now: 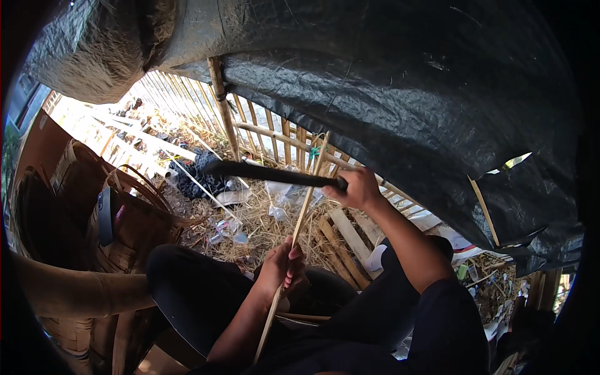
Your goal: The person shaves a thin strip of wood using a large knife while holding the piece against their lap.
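Tarp (375, 81), black and creased, slightly glossy, torn toward its lower right, hangs over the far side of the work spot. Bamboo fence (269, 134) of upright slats runs along the far edge of the ground (253, 247), with a rounder post (223, 112) rising from that edge. Ground carries dry straw, crumpled clear plastic (278, 212), a dark rumpled cloth (194, 178) toward its far left, and flat weathered planks (349, 236) near the right knee. Thick smooth bamboo pole (81, 287) lies at the left knee; a blue-grey phone (105, 215) stands beyond it. Bamboo strip (306, 209), pale, narrow and straight, slants above the ground from the lap up toward the fence. Left hand (284, 265) is closed around the strip, fingers curled, forearm rising from the lower edge of view. Right hand (356, 187) is clenched on the handle of a long black blade (269, 172), forearm reaching inward from the right, elbow bent. Blade points left, nearly level, crossing the strip in view; whether they touch: cannot tell.
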Motion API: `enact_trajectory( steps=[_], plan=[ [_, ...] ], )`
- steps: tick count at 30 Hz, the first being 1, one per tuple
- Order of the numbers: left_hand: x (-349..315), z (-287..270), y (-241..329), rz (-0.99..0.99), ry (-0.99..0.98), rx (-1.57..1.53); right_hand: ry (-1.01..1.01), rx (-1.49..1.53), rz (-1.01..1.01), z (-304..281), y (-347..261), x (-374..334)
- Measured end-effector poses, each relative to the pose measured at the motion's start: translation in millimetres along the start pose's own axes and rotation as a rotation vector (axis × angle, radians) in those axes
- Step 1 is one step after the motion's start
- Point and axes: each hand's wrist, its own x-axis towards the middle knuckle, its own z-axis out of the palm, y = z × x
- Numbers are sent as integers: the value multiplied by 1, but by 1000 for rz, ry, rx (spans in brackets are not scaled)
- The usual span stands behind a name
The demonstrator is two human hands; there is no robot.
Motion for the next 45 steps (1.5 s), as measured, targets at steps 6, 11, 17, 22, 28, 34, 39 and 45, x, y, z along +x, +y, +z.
enact_trajectory(
  steps=[6,11,17,22,28,34,39,45],
  plan=[
    [2,-2,2,-3,91,-39,10,-32,-297,0,-38,-10],
    [-5,7,1,14,-39,5,90,-76,451,-27,27,21],
    [1,-5,-6,3,4,6,15,-142,-32,-8,-19,-12],
    [-7,-1,-6,-23,21,-4,-8,-169,-15,-16,-15,-4],
    [-12,3,2,14,-118,-104,247,-83,746,-30,69,8],
    [-16,-1,11,85,-4,-15,187,906,1049,-24,36,0],
    [-16,-6,20,118,4,-107,-37,971,784,-24,29,-18],
    [-10,-4,18,125,33,-60,-252,473,555,6,50,-45]
  ],
)
